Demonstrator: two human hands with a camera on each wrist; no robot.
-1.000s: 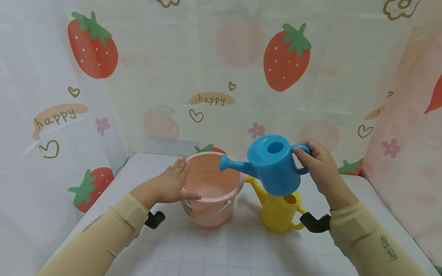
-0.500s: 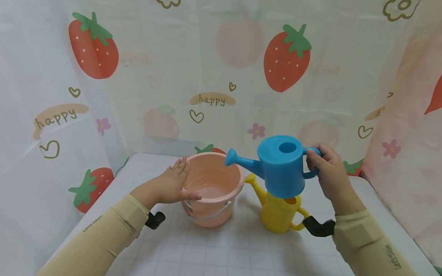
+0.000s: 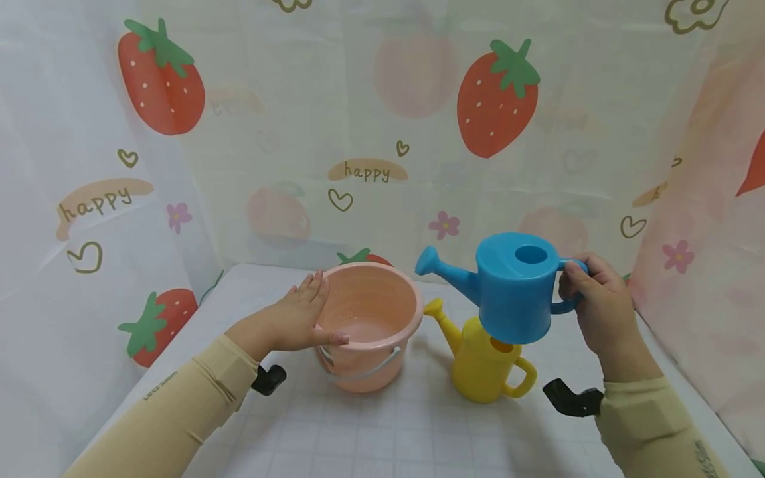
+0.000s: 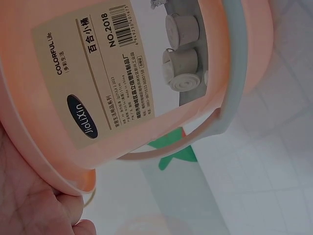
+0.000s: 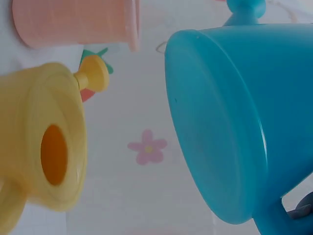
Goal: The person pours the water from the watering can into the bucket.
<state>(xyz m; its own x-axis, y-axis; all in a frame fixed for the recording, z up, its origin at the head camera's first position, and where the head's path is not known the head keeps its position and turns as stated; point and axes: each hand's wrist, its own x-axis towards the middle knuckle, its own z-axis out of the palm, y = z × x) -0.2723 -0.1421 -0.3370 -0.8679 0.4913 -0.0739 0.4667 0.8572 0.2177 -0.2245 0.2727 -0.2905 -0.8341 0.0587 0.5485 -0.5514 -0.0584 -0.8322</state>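
My right hand (image 3: 606,312) grips the handle of a blue watering can (image 3: 515,292), held up in the air nearly level, its spout to the left. In the right wrist view the base of the blue can (image 5: 215,127) faces the camera. Behind and below it a yellow watering can (image 3: 481,368) stands on the table, partly covered in the head view. A pink bucket (image 3: 370,368) stands left of the yellow can. My left hand (image 3: 289,322) rests on the bucket's left rim with straight fingers, its thumb at the near rim. The bucket's label (image 4: 93,73) shows in the left wrist view.
The table (image 3: 335,438) has a white, faintly gridded cover. A curtain (image 3: 358,119) printed with strawberries, hearts and flowers hangs behind the table and along both sides. The bucket's pale bail handle (image 3: 364,373) hangs down its near side.
My right hand has moved the blue watering can to the right, away from the bucket, and its spout is off the bucket's rim. More of the yellow can's handle shows. My left hand stays put.
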